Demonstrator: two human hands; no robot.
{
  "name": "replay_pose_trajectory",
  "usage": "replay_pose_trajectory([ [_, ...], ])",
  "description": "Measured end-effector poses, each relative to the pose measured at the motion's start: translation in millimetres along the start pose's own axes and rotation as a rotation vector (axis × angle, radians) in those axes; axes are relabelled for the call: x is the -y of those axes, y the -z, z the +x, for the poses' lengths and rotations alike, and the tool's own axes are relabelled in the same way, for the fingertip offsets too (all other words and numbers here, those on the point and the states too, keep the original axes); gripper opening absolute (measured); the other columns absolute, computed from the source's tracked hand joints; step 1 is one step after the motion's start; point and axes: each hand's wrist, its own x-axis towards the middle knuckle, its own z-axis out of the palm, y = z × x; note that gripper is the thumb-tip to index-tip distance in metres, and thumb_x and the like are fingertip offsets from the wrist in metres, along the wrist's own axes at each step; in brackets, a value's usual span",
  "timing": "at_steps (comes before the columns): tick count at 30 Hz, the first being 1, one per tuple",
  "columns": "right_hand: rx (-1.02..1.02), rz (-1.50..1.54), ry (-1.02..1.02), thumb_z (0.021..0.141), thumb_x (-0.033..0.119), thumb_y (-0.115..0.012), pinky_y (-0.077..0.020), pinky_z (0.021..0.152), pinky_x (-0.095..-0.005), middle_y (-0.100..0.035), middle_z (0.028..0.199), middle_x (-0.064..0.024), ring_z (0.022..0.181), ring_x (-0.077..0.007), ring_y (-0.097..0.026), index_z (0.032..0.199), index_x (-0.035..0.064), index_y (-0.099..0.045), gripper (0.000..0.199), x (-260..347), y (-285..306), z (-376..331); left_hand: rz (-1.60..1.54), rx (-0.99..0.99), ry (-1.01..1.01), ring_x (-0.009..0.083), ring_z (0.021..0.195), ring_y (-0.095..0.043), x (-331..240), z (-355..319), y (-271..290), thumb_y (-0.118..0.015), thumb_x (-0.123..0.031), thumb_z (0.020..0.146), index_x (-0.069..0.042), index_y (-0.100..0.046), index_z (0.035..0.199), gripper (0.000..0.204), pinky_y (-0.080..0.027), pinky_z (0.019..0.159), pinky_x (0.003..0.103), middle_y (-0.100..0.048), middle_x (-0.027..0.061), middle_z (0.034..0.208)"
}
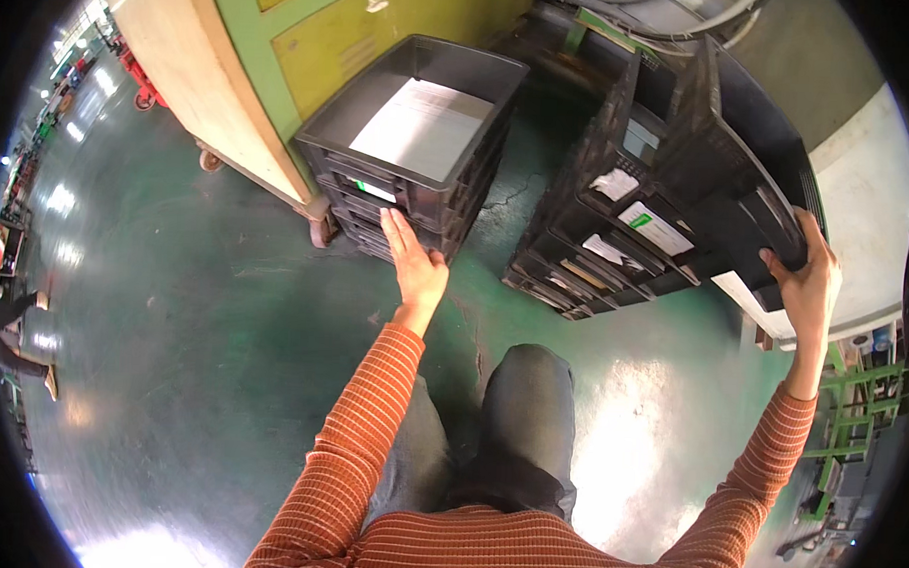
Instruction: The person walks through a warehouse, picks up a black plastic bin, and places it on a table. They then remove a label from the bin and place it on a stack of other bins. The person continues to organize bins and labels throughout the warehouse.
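Beyond your left fingertips rises the big green-and-yellow cabinet (382, 56); the left crate stack (476, 180) stands close against it, probably to save floor space. Between your two hands, farther from you than your fingers, is the right crate stack (575, 216), its white labels (657, 229) turned your way, presumably so they can be read from here. At its right end, the black bin (734, 159) stands tilted within your right hand's grasp; whether its far side rests on the crates, you cannot tell from this view.

Your right hand (807, 274) pinches the bin's near end wall, fingers over the edge and thumb opposite, likely because that end gives the surest hold. Your left hand (420, 273) grips nothing: two fingers reach out, pressed together, at the left stack's front; contact is unclear. Just past those fingertips, the white paper (420, 128) lies flat in the top crate.
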Motion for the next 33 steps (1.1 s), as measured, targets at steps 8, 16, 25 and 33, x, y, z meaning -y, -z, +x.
replay_pose_trajectory([
  [8,0.037,0.026,0.086,0.061,0.010,-0.074,-0.0438,0.060,-0.0328,-0.062,0.077,-0.0130,0.058,-0.0266,-0.056,0.108,0.0127,-0.054,0.052,24,-23,34,-0.036,-0.041,0.058,0.0402,0.132,-0.006,-1,6,11,-0.048,0.007,0.066,0.006,-0.004,0.136,0.083,-0.015,0.109,0.039,0.001,0.0231,0.143],
  [16,0.117,-0.034,0.060,0.064,0.016,-0.073,-0.0441,0.065,-0.0364,-0.064,0.080,-0.0092,0.074,-0.0288,-0.060,0.114,0.0204,-0.051,0.055,14,-32,55,-0.034,-0.029,0.083,0.0391,0.132,-0.010,-8,6,10,-0.049,0.006,0.069,0.004,-0.004,0.137,0.081,-0.020,0.107,0.038,0.002,0.0198,0.145],
  [25,0.191,-0.021,0.145,0.062,0.017,-0.073,-0.0426,0.083,-0.0374,-0.056,0.110,-0.0097,0.100,-0.0305,-0.053,0.125,0.0182,-0.043,0.069,31,-34,54,0.051,-0.052,0.028,0.0394,0.133,-0.003,1,3,5,-0.048,0.006,0.066,0.010,-0.003,0.135,0.082,-0.014,0.109,0.038,0.004,0.0242,0.143],
  [33,0.156,0.250,0.556,0.070,0.030,-0.069,-0.0457,0.084,-0.0378,-0.054,0.109,-0.0111,0.102,-0.0272,-0.053,0.118,0.0106,-0.049,0.055,269,-151,45,-0.110,-0.152,0.265,0.0422,0.130,-0.015,22,4,6,-0.049,0.005,0.065,0.007,-0.002,0.136,0.085,-0.022,0.106,0.040,-0.002,0.0239,0.142],
])
